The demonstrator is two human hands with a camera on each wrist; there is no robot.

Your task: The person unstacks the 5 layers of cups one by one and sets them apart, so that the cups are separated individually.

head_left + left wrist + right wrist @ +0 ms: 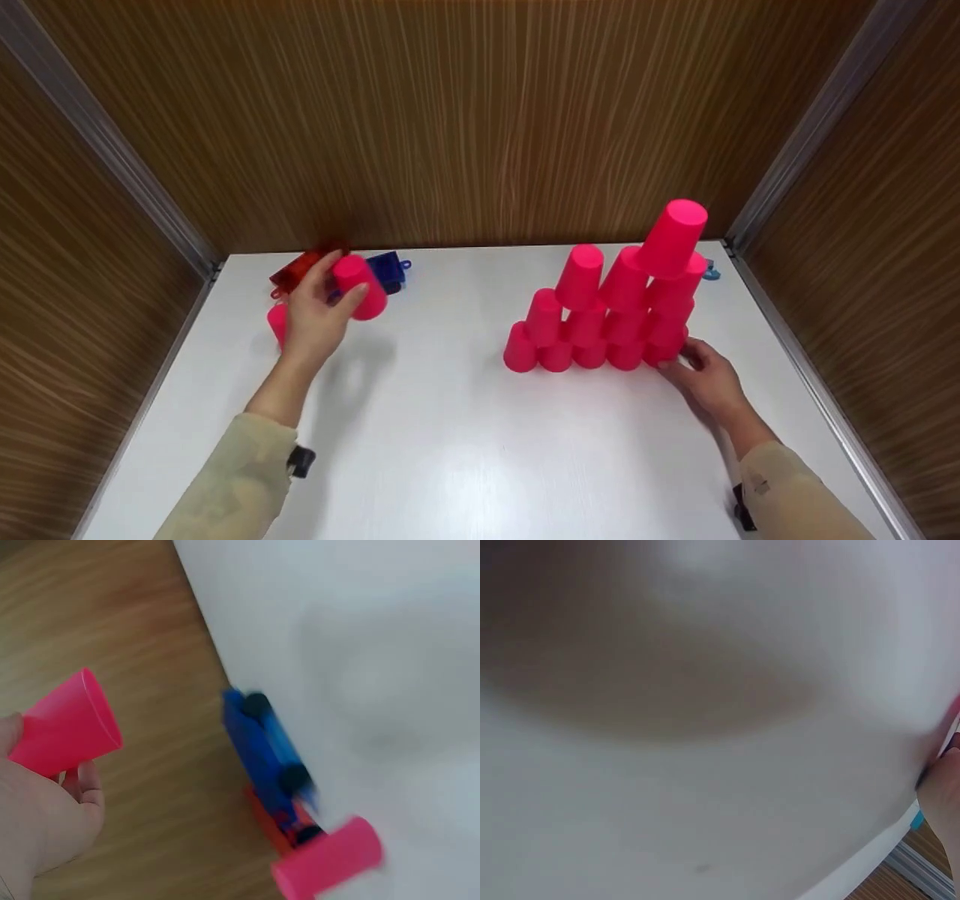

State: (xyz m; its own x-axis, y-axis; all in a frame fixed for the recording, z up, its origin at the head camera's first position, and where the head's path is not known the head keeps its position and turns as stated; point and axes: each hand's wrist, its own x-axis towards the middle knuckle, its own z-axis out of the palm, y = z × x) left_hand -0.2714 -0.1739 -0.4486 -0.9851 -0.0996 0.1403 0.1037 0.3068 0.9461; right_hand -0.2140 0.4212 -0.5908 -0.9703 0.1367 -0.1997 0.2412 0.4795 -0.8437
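My left hand [316, 311] holds a pink cup [361, 289] upside down above the table, thumb on one side and fingers on the other. The left wrist view shows its open rim, with the cup [71, 724] gripped near its base. At the right, several more pink cups stand upside down in a stepped stack [589, 326], with a single cup [675, 236] on top at its right side. Low at the stack's right end, my right hand [712, 379] has thumb and fingers around the bottom corner cup [660, 355]. That grip is mostly outside the right wrist view.
Behind the left hand lie a red toy [296, 270] and a blue toy vehicle [386, 270] with black wheels. Another pink cup [277, 322] is beside them, partly hidden. A small light-blue object [711, 271] sits behind the stack. Wood-grain panels wall the white table [450, 435].
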